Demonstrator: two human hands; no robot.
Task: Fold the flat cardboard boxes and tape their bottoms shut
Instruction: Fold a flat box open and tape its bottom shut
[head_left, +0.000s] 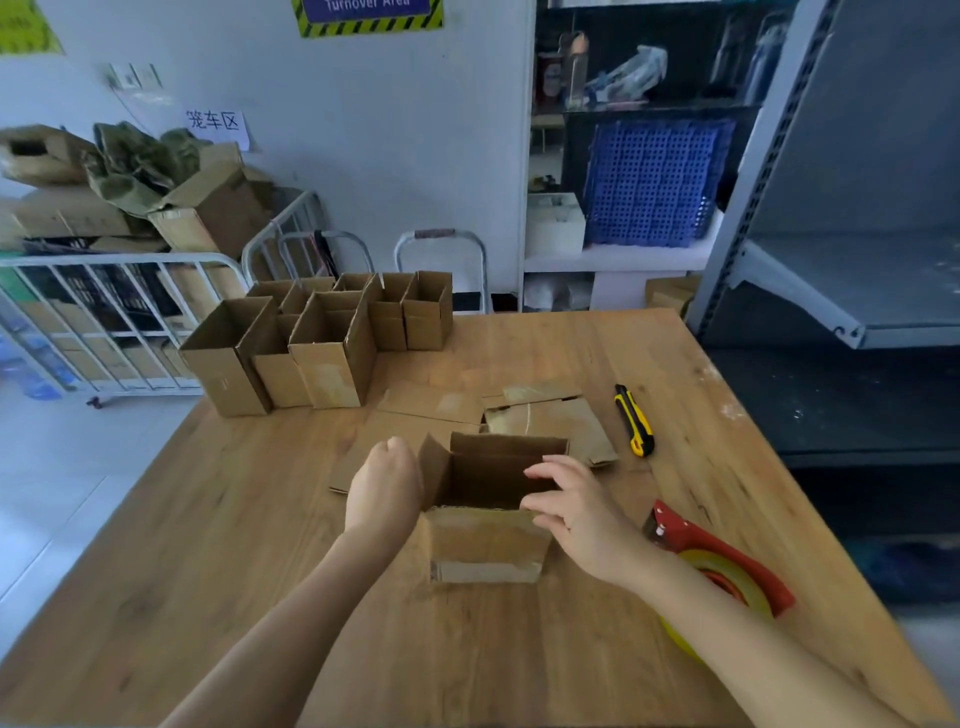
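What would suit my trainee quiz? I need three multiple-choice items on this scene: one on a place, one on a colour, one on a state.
1. Where is the utility knife? A) inside a box B) on the table, right of the flat cardboard C) on a shelf
2. What colour is the tape dispenser? A) blue B) green C) red
3. How is the box between the left hand and right hand? A) flat B) upright, top open C) top taped shut
Answers: 1 B, it lies on wood beside the flat pieces; 2 C, its frame is red; 3 B, its dark inside shows.
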